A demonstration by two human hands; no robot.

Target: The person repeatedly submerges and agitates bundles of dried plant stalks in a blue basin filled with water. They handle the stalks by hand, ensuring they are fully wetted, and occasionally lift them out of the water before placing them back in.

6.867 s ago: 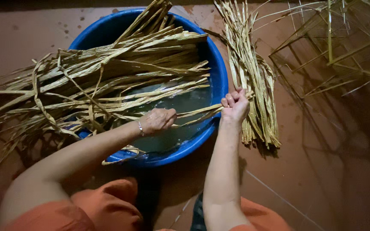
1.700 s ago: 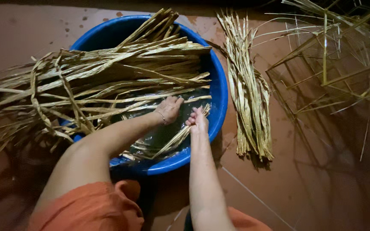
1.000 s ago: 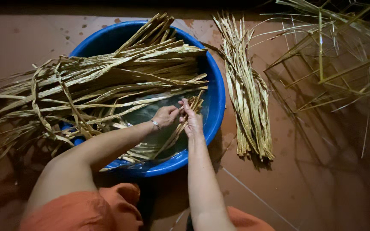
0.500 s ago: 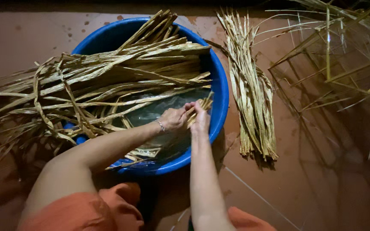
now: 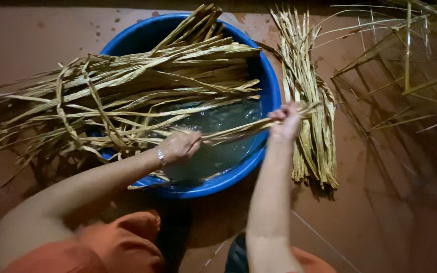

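Where the reddish-brown floor (image 5: 41, 45) fills the view: smooth, dim, flecked with dark wet spots near the top edge, a thin pale line running diagonally at lower right. Blue round basin (image 5: 274, 96) set on it, holding cloudy water. Big bundle of dried straw-coloured leaf strips (image 5: 127, 96) draped across basin, trailing out over left rim onto floor. Left hand (image 5: 178, 146) over the water, grip pinched on one wet strip (image 5: 233, 132). Right hand (image 5: 285, 120) at basin's right rim, grip closed on same strip's other end; strip stretched between both hands. Second pile of strips (image 5: 312, 101) flat on floor just right of basin. Open frame of thin sticks (image 5: 405, 76) at far right.
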